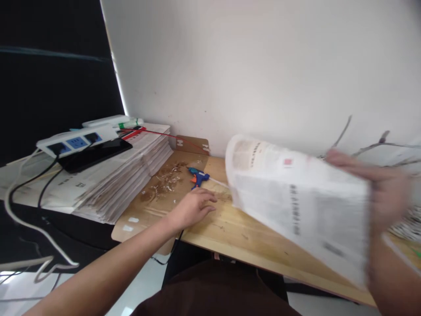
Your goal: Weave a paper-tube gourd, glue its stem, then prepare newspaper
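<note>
My right hand (384, 188) grips a folded newspaper (302, 193) by its right side, held above the wooden table and blurred by motion. The paper's left end curls over. Over the table near its front edge, my left hand (197, 206) has its fingers apart and holds nothing. Just beyond it, a blue glue gun (199, 176) with an orange trigger lies on the table, partly on a brown board (158, 193) strewn with scraps.
A tall stack of newspapers (131, 175) stands at the left, bearing a power strip (79, 141) with cables and a black tablet-like object (98, 156). Dry branches (371, 148) stick up at the right. A white wall closes off the back.
</note>
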